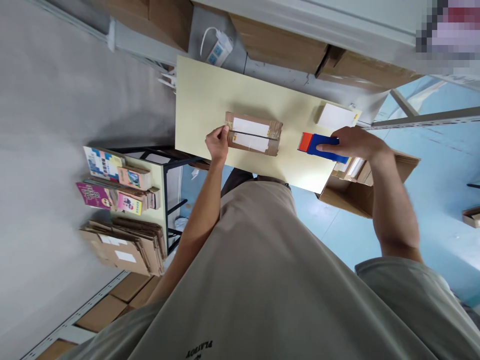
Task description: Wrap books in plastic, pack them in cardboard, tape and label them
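Left hand [217,143]: pinching the brown package [250,134] on the table [202,100]
Right hand [350,142]: gripping a blue-and-red block [324,146]
White box [335,116]: near that block
Open box [350,201]: partly hidden behind right arm [395,210]

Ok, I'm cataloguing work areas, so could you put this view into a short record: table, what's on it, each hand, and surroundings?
Table: pale yellow top
On table: taped cardboard parcel with white paper on top; white rectangular item near the far right corner
Left hand: at the parcel's left end; grip unclear
Right hand: holding a blue-and-orange object, exact kind unclear
Right of table: open cardboard box
Left of table: books, flattened cardboard
Beyond table: white power strip
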{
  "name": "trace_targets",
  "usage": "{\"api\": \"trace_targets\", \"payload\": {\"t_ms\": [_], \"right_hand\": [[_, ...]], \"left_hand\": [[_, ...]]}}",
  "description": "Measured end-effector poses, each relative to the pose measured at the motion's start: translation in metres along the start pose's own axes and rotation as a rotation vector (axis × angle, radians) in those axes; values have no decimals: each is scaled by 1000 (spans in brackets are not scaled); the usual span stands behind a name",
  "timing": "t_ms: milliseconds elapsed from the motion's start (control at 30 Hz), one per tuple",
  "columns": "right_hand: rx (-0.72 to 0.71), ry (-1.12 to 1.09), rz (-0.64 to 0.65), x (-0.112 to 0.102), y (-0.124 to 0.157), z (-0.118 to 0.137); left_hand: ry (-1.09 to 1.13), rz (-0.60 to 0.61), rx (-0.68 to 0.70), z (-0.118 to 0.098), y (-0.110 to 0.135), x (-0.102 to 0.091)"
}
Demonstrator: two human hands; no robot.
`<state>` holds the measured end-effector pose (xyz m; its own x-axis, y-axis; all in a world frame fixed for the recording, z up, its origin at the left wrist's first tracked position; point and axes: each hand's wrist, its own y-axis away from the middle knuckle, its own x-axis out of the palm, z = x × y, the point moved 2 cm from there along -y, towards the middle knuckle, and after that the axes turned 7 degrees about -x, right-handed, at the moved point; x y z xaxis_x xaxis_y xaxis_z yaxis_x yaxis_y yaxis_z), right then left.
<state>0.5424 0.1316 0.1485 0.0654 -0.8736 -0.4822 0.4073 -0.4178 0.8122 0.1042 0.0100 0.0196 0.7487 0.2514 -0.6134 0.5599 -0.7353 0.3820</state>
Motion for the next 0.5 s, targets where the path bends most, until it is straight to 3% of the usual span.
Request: {"api": "trace_targets", "payload": {"t_ms": [67,233,500], "right_hand": [[49,40,-24,10,-10,6],[163,67,-73,37,-36,39],[110,107,-114,76,-86,107]], "left_hand": [[-12,-62,26,1,0,1],[-26,-62,1,-2,2,3],[-24,-63,-25,-6,3,3]]}}
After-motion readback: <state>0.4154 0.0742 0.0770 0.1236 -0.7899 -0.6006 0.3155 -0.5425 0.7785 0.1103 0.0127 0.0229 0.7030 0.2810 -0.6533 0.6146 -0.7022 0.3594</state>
